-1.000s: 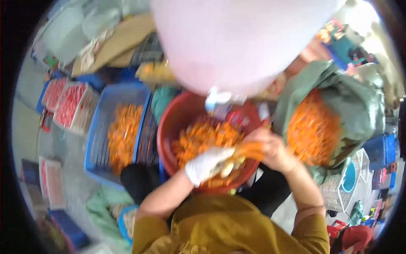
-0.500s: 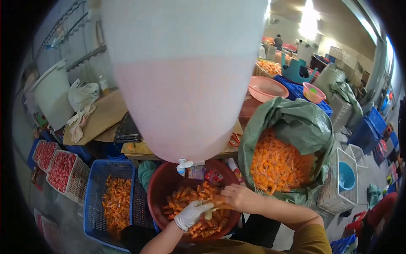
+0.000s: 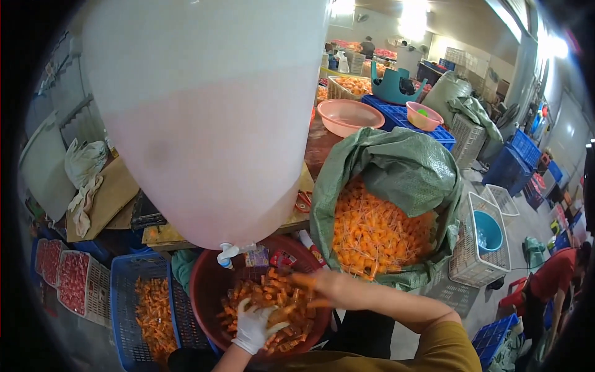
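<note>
Through my head feed, the bare right hand (image 3: 338, 290) is a blur over the right side of the round red plastic tub (image 3: 204, 291). Two slim orange tubular pieces (image 3: 302, 280) stick out to the left of its fingers: the upper one's long axis slants slightly up, the lower one's runs nearly level, and both free ends point in over the tub. I read those fingers as closed around them, though blur hides the contact.

I count one white-gloved left hand (image 3: 251, 328) in the tub's near-left part, fingers apart over a heap of orange pieces (image 3: 273, 291) too jumbled to number; I can't tell whether it grips any. Two small packets, one purple (image 3: 257, 256) and one red (image 3: 283, 258), lie at the tub's far side, beneath one translucent white plastic drum (image 3: 217, 155). One green woven plastic sack (image 3: 409, 152) of orange pieces stands right of the tub; one blue rectangular plastic basket (image 3: 124, 304) sits left of it.
</note>
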Available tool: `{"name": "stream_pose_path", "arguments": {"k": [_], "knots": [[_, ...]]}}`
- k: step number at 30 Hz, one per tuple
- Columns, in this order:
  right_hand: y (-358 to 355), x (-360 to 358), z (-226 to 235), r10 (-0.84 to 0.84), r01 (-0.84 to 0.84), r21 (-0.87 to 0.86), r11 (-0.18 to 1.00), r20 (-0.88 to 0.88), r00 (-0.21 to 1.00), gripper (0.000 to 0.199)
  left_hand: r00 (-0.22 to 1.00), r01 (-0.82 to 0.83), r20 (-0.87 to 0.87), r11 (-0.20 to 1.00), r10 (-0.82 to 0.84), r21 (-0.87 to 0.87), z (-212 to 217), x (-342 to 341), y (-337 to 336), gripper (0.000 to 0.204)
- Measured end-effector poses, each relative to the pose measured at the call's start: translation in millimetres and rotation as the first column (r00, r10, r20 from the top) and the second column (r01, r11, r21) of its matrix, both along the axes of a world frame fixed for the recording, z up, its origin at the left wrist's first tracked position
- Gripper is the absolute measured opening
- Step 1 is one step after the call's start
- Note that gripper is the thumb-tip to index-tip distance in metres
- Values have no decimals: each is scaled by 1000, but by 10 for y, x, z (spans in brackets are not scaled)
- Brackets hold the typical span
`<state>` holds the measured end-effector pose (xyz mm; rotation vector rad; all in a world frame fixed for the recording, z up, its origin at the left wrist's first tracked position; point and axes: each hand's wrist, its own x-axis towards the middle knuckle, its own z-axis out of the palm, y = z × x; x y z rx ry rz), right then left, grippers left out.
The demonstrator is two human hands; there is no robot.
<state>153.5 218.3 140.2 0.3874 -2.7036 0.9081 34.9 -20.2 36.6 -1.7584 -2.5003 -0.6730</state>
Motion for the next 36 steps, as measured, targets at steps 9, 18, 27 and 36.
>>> {"name": "stream_pose_path", "arguments": {"k": [9, 18, 27, 36], "knots": [[944, 383, -218, -805, 805, 37, 592, 4, 593, 26, 984, -101, 137, 992, 111, -81, -676, -526, 1020, 44], [1074, 661, -543, -605, 614, 302, 729, -134, 785, 28, 969, -199, 6, 799, 246, -568, -1175, -839, 1815, 42], [1178, 628, -522, -730, 668, 310, 676, 157, 666, 30, 200, -373, 976, 914, -90, 161, -1308, -683, 1369, 31], [1084, 348, -228, -654, 649, -81, 756, -131, 745, 33, 381, -651, 922, 687, -73, 323, -716, -583, 327, 20]]}}
